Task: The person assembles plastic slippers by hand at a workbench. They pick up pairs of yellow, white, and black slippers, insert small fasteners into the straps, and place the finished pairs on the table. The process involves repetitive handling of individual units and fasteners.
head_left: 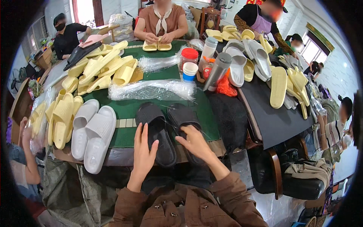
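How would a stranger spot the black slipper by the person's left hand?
Find the green tabletop, then its edge nearest the person. There, right by the left hand, a black slipper lies toe pointing away. Its colour sets it apart from the pale grey pair on its left; its black twin is at the right hand.

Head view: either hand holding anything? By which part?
Left hand: no visible hold, open at the left black wide-strapped slipper. Right hand: at the right black slipper's strap; hold can't be told.

The left grip (146, 149) points forward, loosely spread; the right grip (197, 141) angles leftward, partly curled.
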Motion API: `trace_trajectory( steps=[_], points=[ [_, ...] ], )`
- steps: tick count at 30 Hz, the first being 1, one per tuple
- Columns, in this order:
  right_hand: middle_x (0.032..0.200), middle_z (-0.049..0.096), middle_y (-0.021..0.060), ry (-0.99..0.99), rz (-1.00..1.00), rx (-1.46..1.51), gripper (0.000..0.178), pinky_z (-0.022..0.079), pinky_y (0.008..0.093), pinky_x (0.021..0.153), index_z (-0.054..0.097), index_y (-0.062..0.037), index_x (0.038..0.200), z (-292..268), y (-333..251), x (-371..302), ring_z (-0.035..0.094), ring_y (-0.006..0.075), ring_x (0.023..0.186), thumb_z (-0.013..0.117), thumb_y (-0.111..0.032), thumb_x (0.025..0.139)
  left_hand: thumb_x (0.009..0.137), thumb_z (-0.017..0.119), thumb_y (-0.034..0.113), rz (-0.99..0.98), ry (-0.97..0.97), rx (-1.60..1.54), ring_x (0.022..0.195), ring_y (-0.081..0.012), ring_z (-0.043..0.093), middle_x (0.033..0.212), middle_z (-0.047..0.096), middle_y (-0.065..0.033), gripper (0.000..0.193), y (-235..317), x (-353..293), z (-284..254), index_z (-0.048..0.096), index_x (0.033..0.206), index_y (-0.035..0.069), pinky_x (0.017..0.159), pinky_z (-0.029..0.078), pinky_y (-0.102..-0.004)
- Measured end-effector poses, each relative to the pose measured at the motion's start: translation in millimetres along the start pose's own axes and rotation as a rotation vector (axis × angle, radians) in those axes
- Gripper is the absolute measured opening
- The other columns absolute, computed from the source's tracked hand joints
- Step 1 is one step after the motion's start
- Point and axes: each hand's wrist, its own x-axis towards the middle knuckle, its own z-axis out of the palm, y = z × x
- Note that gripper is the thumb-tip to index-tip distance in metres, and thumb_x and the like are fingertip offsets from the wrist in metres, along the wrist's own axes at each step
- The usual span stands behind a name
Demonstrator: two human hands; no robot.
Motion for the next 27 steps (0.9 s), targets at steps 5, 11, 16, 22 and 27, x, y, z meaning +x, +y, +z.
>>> trace_trajectory(
  steps=[5, 11, 16, 22, 27],
  points=[
    [0.098, 0.065, 0.015, 0.141, 0.094, 0.175, 0.022, 0.05, 0.0325, 0.071, 0.065, -0.0028, 0.106, -40.9, 9.4, -1.8, 0.064, 0.0271, 0.084, 0.064, -0.008, 0.085, 0.091, 0.059, 0.015, 0.024, 0.052, 0.2, 0.138, -0.0412, 0.024, 0.151, 0.023, -0.0225, 0.065, -12.0, 12.7, 10.5, 0.027, 0.147, 0.004, 0.112, 0.024, -0.0457],
    [0.099, 0.061, 0.0181, 0.231, 0.109, -0.159, 0.023, 0.05, 0.0398, 0.077, 0.064, -0.0004, 0.107, -39.0, 50.9, 7.5, 0.062, 0.0345, 0.092, 0.061, -0.015, 0.09, 0.088, 0.06, 0.045, 0.098, 0.044, 0.368, 0.132, -0.0441, 0.031, 0.144, 0.034, -0.0215, 0.069, 5.2, 49.8, 34.8, 0.037, 0.144, 0.013, 0.105, 0.023, -0.0601],
    [0.097, 0.061, 0.0164, 0.124, 0.132, -0.05, 0.029, 0.049, 0.0383, 0.074, 0.064, -0.0001, 0.112, -28.1, 42.9, 0.0, 0.061, 0.03, 0.082, 0.062, -0.018, 0.089, 0.081, 0.063, 0.056, 0.175, -0.003, 0.475, 0.128, -0.0435, 0.033, 0.135, 0.04, -0.0215, 0.073, 27.2, 49.1, 39.1, 0.044, 0.14, 0.017, 0.1, 0.025, -0.0655],
    [0.107, 0.059, 0.01, -0.056, 0.196, 0.228, 0.025, 0.049, 0.0262, 0.075, 0.063, 0.0024, 0.11, -66.2, 21.5, 2.8, 0.059, 0.0091, 0.082, 0.063, -0.006, 0.086, 0.074, 0.076, 0.034, 0.221, 0.05, 0.467, 0.123, -0.0403, 0.038, 0.126, 0.043, -0.0203, 0.059, 20.8, 36.2, 37.3, 0.058, 0.125, 0.012, 0.098, 0.029, -0.064],
    [0.115, 0.057, 0.0104, 0.149, 0.054, 0.802, 0.015, 0.05, 0.0281, 0.086, 0.059, 0.0016, 0.105, -68.5, 6.3, 40.6, 0.062, 0.0154, 0.093, 0.056, 0.0, 0.09, 0.078, 0.072, 0.027, 0.187, 0.053, 0.483, 0.125, -0.0412, 0.035, 0.129, 0.041, -0.021, 0.052, 29.3, 26.7, 45.4, 0.057, 0.126, 0.012, 0.101, 0.027, -0.0632]
  ],
)
